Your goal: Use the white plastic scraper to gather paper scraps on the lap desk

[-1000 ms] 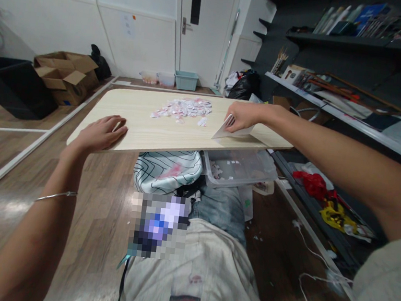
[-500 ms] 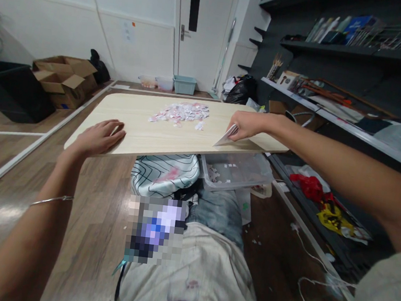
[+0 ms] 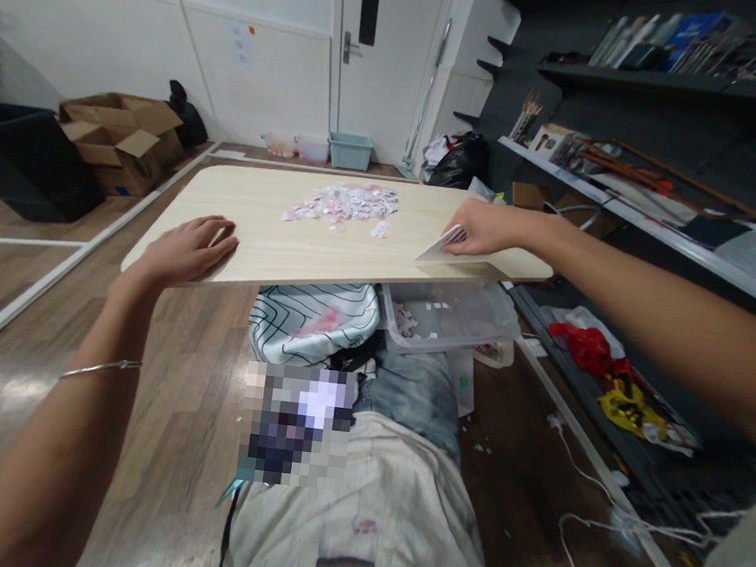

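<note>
A pale wooden board (image 3: 259, 247) stretches in front of me above my lap. My left hand (image 3: 194, 249) lies on its left front corner, fingers loosely bent and holding nothing. Toward the right side, my right hand (image 3: 484, 227) pinches a thin white card (image 3: 438, 247), tilted with its lower edge at the board near the front. Printing on the card is too small to read. Farther back in the middle lies a heap of small white and pinkish paper pieces (image 3: 360, 201), with a small clump (image 3: 380, 228) just in front of it.
Below the board sit a clear plastic bin (image 3: 456, 320) with scattered pieces and a patterned cushion-like thing (image 3: 312, 321). A black bin (image 3: 23, 166) and cardboard boxes (image 3: 124, 145) stand at left. Dark shelves (image 3: 634, 190) run along the right. White cables (image 3: 586, 526) cross the floor.
My right hand and the card have shifted slightly to the right. The left hand stays on the board's corner, and the paper heap looks the same. The view has tilted a little.
</note>
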Tool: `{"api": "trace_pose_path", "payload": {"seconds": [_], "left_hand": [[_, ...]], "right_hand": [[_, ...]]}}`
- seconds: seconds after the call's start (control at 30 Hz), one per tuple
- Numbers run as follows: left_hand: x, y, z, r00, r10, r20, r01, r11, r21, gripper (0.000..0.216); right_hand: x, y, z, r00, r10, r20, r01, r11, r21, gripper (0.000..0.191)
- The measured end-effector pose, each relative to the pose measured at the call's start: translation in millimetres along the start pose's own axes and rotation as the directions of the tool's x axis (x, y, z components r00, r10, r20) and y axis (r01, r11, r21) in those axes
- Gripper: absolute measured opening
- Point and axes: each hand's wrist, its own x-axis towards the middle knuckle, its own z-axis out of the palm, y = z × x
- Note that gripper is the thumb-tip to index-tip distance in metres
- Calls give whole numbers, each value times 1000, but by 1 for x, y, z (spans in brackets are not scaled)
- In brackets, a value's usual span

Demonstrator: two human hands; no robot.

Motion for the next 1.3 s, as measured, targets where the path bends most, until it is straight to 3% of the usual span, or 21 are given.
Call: {"api": "trace_pose_path", "payload": {"seconds": [0.13,0.37,0.63,1.0,1.3], "left_hand": [[-1,0,0,1000,12,-2,-12,1000,-8,77],[-1,-1,0,1000,-5,-4,5,1000,-11,76],[-1,0,-1,1000,5,-2,-5,1000,-9,75],[-1,-2,0,1000,10,0,-10,1000,-10,77],[-1,-1,-1,1000,26,-3,-26,1000,-14,78]], "right_hand": [[4,5,8,999,36,-7,-36,995,-94,22],[6,7,7,1000,13,-23,-14,997,-72,43],[29,16,3,997,51,-50,-53,998,-45,64],[27,14,1,1000,-26,0,26,998,-58,51],[31,20,5,997,35,-69,-37,999,-21,64]]}}
